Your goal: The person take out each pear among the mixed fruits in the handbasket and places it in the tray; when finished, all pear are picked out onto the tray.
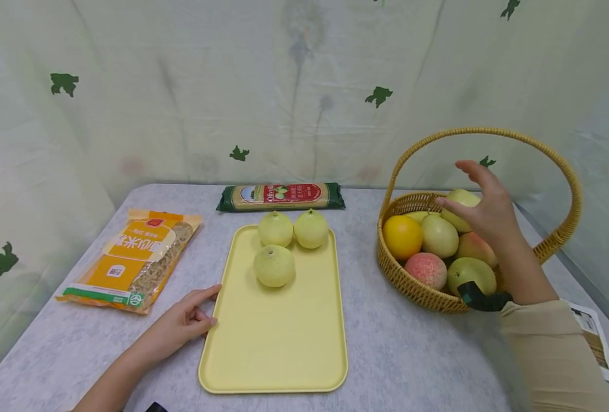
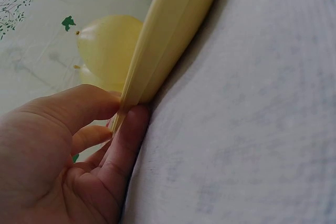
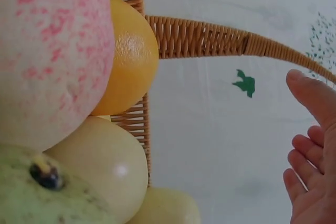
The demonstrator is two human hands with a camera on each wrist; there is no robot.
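A pale yellow tray (image 1: pixel 275 343) lies on the table with three round yellow-green fruits (image 1: pixel 274 266) at its far end. At the tray's left edge is my left hand (image 1: pixel 180 326); in the left wrist view its fingertips (image 2: pixel 134 121) pinch the rim from both sides. Over the wicker basket (image 1: pixel 412 286) at the right, my right hand (image 1: pixel 489 209) is held with thumb and fingers spread wide, holding nothing. A green fruit (image 1: pixel 458 209) shows partly behind it. The basket also holds an orange (image 1: pixel 402 237), a pink speckled peach (image 1: pixel 425 271) and several green fruits (image 1: pixel 471 276).
The tall basket handle (image 1: pixel 469 131) arches behind my right hand. A bag of noodles (image 1: pixel 134 257) lies left of the tray, and a long green-ended pasta pack (image 1: pixel 281 197) behind it. A white-edged packet (image 1: pixel 597 337) lies at the right, partly behind the sleeve.
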